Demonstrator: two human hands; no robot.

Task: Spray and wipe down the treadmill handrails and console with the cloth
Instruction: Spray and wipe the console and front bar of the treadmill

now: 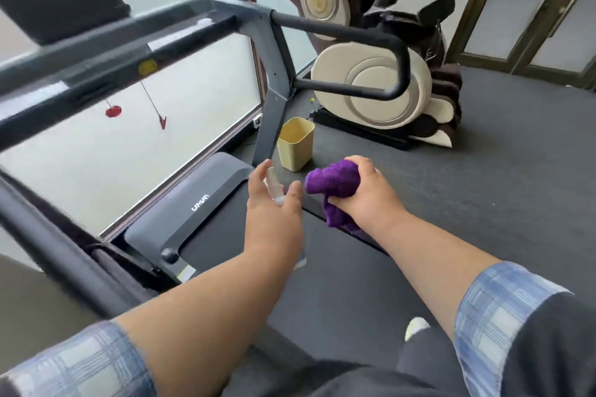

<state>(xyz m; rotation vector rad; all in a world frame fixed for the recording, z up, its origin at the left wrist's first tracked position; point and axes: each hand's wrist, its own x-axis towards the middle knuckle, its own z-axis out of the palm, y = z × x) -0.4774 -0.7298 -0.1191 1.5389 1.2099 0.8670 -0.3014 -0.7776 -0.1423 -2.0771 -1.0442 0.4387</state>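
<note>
Left hand (274, 203) holds spray bottle (274, 185); right hand (364, 190) grips cloth (332, 185).

A purple cloth (332, 185) is gripped in the right hand (367, 193). A clear spray bottle (275, 187) is held in the left hand (274, 213). Blue-and-white plaid is seen on both sleeves (493, 309). The treadmill frame (274, 51) is dark grey, its handrail (338, 29) black. A pale yellow bin (295, 143) is seen beyond, and a cream-and-brown massage chair (374, 68) far right. Red clips (113, 111) are seen at left.

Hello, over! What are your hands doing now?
Left hand holds clear plastic spray bottle. Right hand grips bunched purple cloth. Black handrail untouched, unobstructed.
</note>
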